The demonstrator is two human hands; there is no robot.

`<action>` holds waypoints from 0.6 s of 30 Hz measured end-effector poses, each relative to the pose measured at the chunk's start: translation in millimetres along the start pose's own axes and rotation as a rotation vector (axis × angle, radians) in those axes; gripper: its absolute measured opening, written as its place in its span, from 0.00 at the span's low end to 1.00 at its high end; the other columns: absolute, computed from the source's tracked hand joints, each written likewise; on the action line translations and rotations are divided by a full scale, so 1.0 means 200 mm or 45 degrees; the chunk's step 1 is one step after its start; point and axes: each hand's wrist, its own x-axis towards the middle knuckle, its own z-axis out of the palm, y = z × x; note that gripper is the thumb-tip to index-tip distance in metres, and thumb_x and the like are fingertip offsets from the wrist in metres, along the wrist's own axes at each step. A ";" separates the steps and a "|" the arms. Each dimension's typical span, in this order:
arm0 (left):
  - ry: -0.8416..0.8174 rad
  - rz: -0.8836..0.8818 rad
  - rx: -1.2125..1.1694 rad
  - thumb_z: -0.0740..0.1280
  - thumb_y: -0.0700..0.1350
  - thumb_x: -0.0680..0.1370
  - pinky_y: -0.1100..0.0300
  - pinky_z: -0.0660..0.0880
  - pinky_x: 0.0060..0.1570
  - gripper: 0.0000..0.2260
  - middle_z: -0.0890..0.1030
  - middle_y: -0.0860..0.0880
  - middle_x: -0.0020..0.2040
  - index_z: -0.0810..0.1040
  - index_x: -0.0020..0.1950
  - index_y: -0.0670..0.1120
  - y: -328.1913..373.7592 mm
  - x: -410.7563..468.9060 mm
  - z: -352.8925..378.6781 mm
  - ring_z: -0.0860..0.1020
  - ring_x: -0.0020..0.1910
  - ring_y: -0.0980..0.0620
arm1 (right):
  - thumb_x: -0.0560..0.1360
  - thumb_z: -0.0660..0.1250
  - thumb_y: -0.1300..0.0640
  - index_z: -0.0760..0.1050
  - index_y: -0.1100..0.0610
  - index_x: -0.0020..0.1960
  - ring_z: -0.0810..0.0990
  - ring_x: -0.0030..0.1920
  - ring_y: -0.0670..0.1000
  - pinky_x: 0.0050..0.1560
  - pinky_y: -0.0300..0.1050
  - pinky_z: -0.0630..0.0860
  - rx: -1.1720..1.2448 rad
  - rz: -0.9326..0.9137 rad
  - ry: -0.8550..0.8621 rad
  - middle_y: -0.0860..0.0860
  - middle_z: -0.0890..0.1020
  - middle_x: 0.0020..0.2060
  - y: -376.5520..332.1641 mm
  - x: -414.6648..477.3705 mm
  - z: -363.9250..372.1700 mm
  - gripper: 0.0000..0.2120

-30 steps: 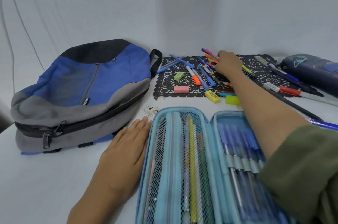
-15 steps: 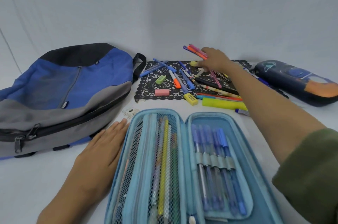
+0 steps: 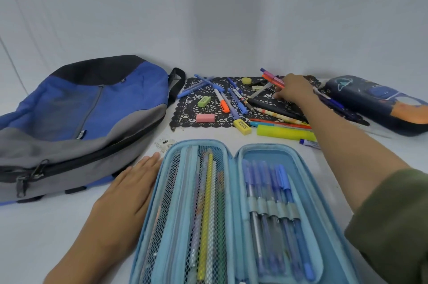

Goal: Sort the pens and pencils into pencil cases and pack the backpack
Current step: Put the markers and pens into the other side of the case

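Pens and pencils [image 3: 234, 100] lie scattered on the black lace mat [image 3: 185, 119], between the backpack [image 3: 81, 117] on the left and the dark pencil case [image 3: 375, 103] on the right. Others already sit in the open light-blue pencil case [image 3: 196, 143] nearest the person: pencils behind the mesh of its left half, blue pens under the elastic loops of its right.

The right hand [image 3: 295, 90] reaches over the mat, its fingers curled round a small bundle of markers [image 3: 273, 78], pink and orange, whose ends stick out to the left. Its fingertips dip toward more pieces underneath. The left hand [image 3: 129, 188] lies flat and relaxed on the table [image 3: 46, 225], just beside the blue case's left edge, holding nothing.

The step looks like gathering felt-tips of one kind. To do it well, the grip should close round the middle of the bundle so that none fans out or slips. The lift should go straight up, clear of the crossed pens beneath, or they may be dragged off the mat. The flat hand is well placed to steady the open case
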 end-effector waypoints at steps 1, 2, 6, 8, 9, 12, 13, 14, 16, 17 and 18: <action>0.004 0.005 -0.004 0.50 0.53 0.77 0.75 0.46 0.69 0.27 0.64 0.55 0.73 0.65 0.75 0.47 0.00 0.00 0.00 0.56 0.71 0.66 | 0.73 0.71 0.54 0.75 0.62 0.54 0.79 0.51 0.60 0.45 0.47 0.71 -0.052 -0.004 0.003 0.60 0.81 0.49 -0.01 0.00 0.01 0.15; 0.003 0.009 -0.001 0.50 0.53 0.77 0.75 0.46 0.69 0.27 0.64 0.55 0.73 0.65 0.75 0.46 0.00 0.00 0.00 0.57 0.71 0.66 | 0.74 0.70 0.55 0.74 0.62 0.55 0.79 0.51 0.60 0.46 0.47 0.71 -0.092 -0.011 0.005 0.60 0.80 0.50 -0.02 -0.01 0.01 0.14; -0.026 -0.006 0.018 0.49 0.55 0.78 0.70 0.48 0.72 0.27 0.61 0.58 0.75 0.62 0.77 0.50 -0.05 0.00 0.03 0.56 0.74 0.64 | 0.75 0.63 0.56 0.71 0.60 0.50 0.74 0.45 0.58 0.45 0.47 0.70 -0.127 -0.022 -0.040 0.59 0.79 0.48 -0.05 0.00 -0.02 0.08; -0.026 -0.010 0.019 0.49 0.55 0.78 0.69 0.49 0.72 0.27 0.61 0.59 0.75 0.61 0.77 0.51 -0.06 0.00 0.03 0.56 0.74 0.65 | 0.75 0.61 0.53 0.72 0.59 0.49 0.74 0.45 0.58 0.47 0.47 0.71 -0.093 0.020 0.000 0.57 0.77 0.46 -0.06 0.00 -0.03 0.10; -0.022 -0.011 0.014 0.49 0.55 0.78 0.69 0.49 0.72 0.27 0.61 0.59 0.75 0.62 0.77 0.51 -0.05 0.00 0.03 0.56 0.74 0.64 | 0.74 0.60 0.52 0.72 0.59 0.49 0.75 0.45 0.58 0.48 0.48 0.71 -0.063 0.048 0.022 0.57 0.77 0.46 -0.05 0.00 -0.03 0.11; 0.000 -0.007 -0.008 0.50 0.55 0.78 0.72 0.49 0.71 0.27 0.63 0.58 0.74 0.64 0.76 0.49 -0.03 0.00 0.02 0.58 0.73 0.64 | 0.75 0.61 0.51 0.72 0.59 0.56 0.76 0.46 0.58 0.46 0.48 0.72 0.011 0.092 0.057 0.58 0.78 0.48 -0.02 0.01 -0.02 0.14; 0.007 -0.004 -0.016 0.50 0.54 0.78 0.73 0.48 0.70 0.27 0.63 0.57 0.74 0.64 0.76 0.49 -0.02 0.00 0.02 0.59 0.72 0.64 | 0.76 0.61 0.52 0.71 0.60 0.58 0.76 0.46 0.59 0.46 0.48 0.72 0.053 0.117 0.068 0.58 0.78 0.49 0.00 0.01 -0.02 0.14; 0.015 -0.001 -0.023 0.50 0.54 0.78 0.74 0.48 0.70 0.26 0.64 0.57 0.73 0.65 0.75 0.48 -0.02 0.01 0.01 0.59 0.72 0.64 | 0.77 0.61 0.54 0.70 0.61 0.59 0.76 0.47 0.59 0.47 0.50 0.73 0.108 0.151 0.086 0.59 0.78 0.50 0.01 0.02 -0.01 0.14; 0.032 0.012 -0.033 0.51 0.52 0.78 0.75 0.48 0.69 0.26 0.65 0.55 0.72 0.66 0.74 0.46 0.00 0.01 0.00 0.60 0.70 0.64 | 0.77 0.61 0.57 0.69 0.61 0.60 0.77 0.51 0.61 0.49 0.52 0.72 0.162 0.213 0.132 0.60 0.78 0.53 0.06 0.02 -0.01 0.14; 0.038 0.024 -0.033 0.52 0.51 0.77 0.76 0.48 0.69 0.26 0.66 0.54 0.71 0.68 0.73 0.44 0.00 0.01 -0.01 0.61 0.69 0.63 | 0.77 0.62 0.58 0.69 0.62 0.61 0.77 0.53 0.62 0.48 0.51 0.71 0.155 0.239 0.139 0.61 0.78 0.54 0.08 0.02 0.00 0.14; 0.042 0.036 -0.030 0.52 0.51 0.77 0.76 0.48 0.68 0.26 0.67 0.52 0.70 0.69 0.72 0.42 0.01 0.01 -0.01 0.62 0.68 0.63 | 0.77 0.63 0.56 0.70 0.62 0.60 0.77 0.54 0.62 0.47 0.50 0.70 0.144 0.255 0.137 0.60 0.78 0.54 0.09 0.02 0.00 0.15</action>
